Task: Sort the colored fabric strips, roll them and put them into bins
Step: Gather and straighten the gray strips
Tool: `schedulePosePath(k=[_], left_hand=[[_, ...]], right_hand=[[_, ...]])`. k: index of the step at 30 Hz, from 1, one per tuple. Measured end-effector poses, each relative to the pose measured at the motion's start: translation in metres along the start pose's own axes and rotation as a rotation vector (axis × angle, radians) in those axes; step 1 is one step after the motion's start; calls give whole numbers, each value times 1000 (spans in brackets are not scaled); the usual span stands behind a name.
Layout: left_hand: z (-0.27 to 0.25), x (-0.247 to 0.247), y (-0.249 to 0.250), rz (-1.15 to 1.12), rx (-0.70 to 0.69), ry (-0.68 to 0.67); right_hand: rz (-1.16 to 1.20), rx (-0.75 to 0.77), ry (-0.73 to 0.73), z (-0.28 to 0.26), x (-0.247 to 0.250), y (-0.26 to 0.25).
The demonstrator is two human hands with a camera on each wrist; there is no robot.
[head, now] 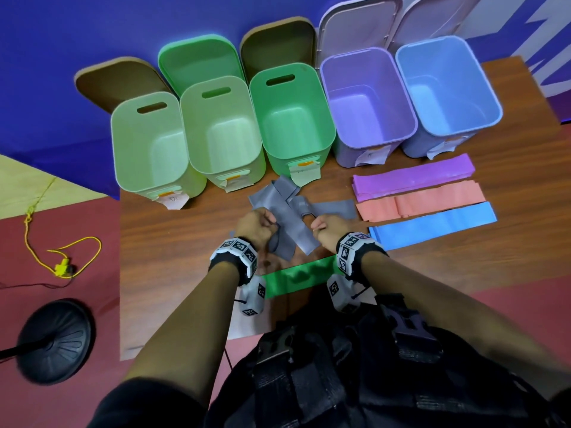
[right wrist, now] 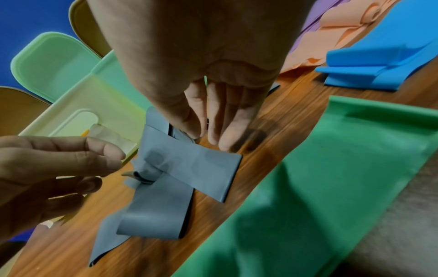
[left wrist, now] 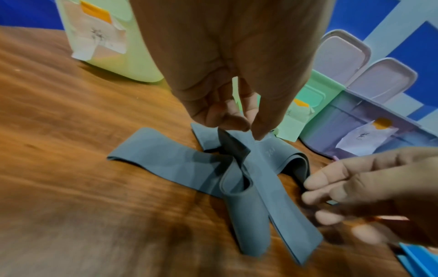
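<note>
Several grey strips (head: 287, 208) lie tangled and crossed on the wooden table (head: 185, 242), just in front of the bins. My left hand (head: 268, 222) pinches one grey strip (left wrist: 237, 187) between thumb and finger from above, left hand (left wrist: 251, 131). My right hand (head: 316, 225) grips the same tangle (right wrist: 180, 165) from the right, its thumb and fingers (right wrist: 227, 131) closed on a fold. A green strip (head: 296, 278) lies flat near the front edge. Purple (head: 414, 177), salmon (head: 420, 203) and blue strips (head: 432, 227) lie side by side at the right.
Along the back stand three open green bins (head: 145, 140), a purple bin (head: 367, 97) and a blue bin (head: 445, 84), with lids (head: 197, 60) leaning behind them. On the floor at left are a black round base (head: 54, 341) and a yellow cord (head: 61, 267).
</note>
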State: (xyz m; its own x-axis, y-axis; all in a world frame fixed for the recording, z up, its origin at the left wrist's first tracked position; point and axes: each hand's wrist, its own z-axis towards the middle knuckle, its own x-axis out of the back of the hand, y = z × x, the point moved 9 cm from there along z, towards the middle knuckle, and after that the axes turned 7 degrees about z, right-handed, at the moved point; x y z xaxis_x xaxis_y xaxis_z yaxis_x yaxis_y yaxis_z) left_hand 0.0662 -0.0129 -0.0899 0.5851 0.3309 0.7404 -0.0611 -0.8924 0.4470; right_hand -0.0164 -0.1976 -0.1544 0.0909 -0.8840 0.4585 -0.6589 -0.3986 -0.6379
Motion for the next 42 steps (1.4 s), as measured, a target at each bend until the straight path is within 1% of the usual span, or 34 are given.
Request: schedulePosePath(k=[4, 5, 7, 9, 13, 17, 19, 21, 25, 27, 29, 32, 34, 38, 42], left_hand=[[15, 0, -7, 83, 10, -56], [18, -1, -10, 106, 18, -70], [23, -1, -15, 150, 19, -76], [25, -2, -14, 172, -13, -73], [29, -5, -11, 132, -57, -60], [32, -11, -16, 108, -49, -78], [33, -13, -18, 77, -42, -92], [32, -14, -17, 40, -37, -99], [35, -7, -14, -42, -54, -82], [35, 4, -7, -41, -70, -52], [35, 18, 1, -65, -80, 11], [32, 35, 15, -127, -107, 82], [30, 44, 24, -165, -126, 104], [23, 64, 39, -192, -164, 176], [18, 77, 45, -294, -162, 192]], right_hand=[[15, -19, 26, 17, -6, 4], [2, -31, 13, 18, -8, 4], [-38, -42, -58, 17, -12, 2], [-79, -55, -123, 16, -16, 1], [-116, -78, -175, 12, -22, 4], [-155, -66, -220, 8, -28, 1], [-138, -60, -227, 5, -28, -3], [-62, -49, -192, 4, -25, -7], [231, -35, -76, -3, -9, -25], [343, -5, -34, -5, 3, -41], [426, 50, -18, -9, 15, -60], [495, 164, -25, -15, 30, -90], [496, 203, -36, -20, 38, -104], [546, 209, -26, -30, 55, -124], [628, 238, -54, -44, 69, -141]])
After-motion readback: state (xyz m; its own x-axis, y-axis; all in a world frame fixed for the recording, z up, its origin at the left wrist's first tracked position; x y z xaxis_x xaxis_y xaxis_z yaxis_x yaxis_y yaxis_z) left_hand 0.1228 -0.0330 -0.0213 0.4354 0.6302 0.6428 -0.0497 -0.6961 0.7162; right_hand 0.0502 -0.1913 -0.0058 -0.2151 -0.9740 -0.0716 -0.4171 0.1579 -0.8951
